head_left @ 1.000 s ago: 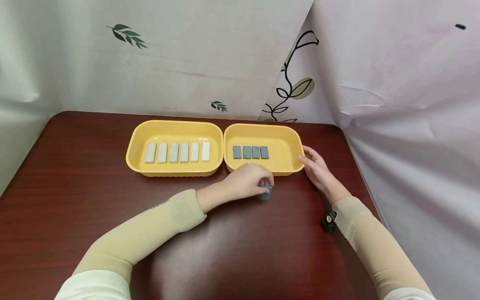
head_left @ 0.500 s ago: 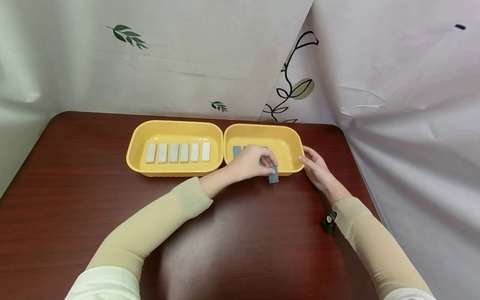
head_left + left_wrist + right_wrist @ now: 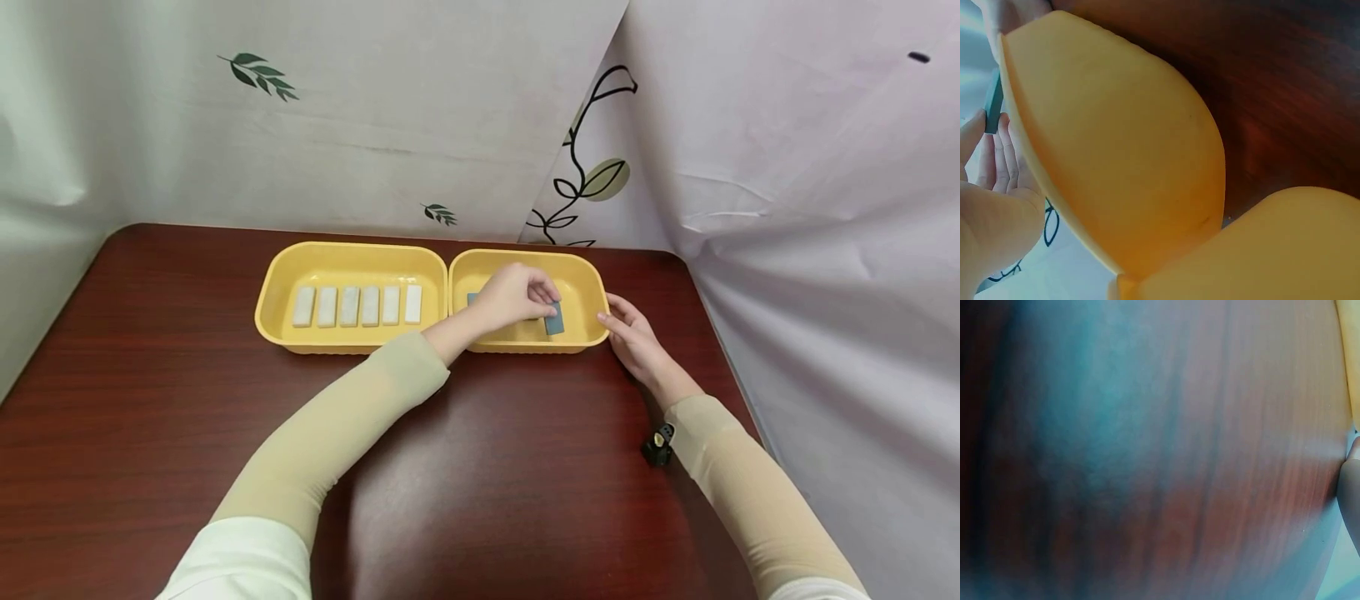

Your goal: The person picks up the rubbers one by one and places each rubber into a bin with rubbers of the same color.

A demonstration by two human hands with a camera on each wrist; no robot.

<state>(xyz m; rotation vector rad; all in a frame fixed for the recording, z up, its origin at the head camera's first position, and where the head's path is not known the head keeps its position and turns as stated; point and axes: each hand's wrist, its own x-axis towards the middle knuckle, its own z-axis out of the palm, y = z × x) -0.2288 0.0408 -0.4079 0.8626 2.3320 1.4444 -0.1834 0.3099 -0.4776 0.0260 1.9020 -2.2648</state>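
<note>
My left hand [image 3: 517, 293] reaches over the right yellow basin [image 3: 581, 287], pinching a small blue-grey rectangular block [image 3: 554, 321] between thumb and fingertips. In the left wrist view the same block [image 3: 993, 103] shows edge-on beyond the basin's rim. One blue-grey block [image 3: 472, 298] peeks out to the left of that hand, which covers the others in the row. At the basin's right end, my right hand [image 3: 636, 340] grips the rim, thumb on top and fingers along the outside. The right wrist view catches only a sliver of this hand.
A second yellow basin [image 3: 352, 340] touches the first on its left. Inside it lie several whitish blocks [image 3: 348, 307] in a row. Both basins stand on a dark red wooden table [image 3: 480, 467], with pale curtains [image 3: 360, 125] behind and at the sides.
The left hand has lifted the blue-grey block from the table in front and carried it forward over the right basin. The right hand stays at the basin's end.
</note>
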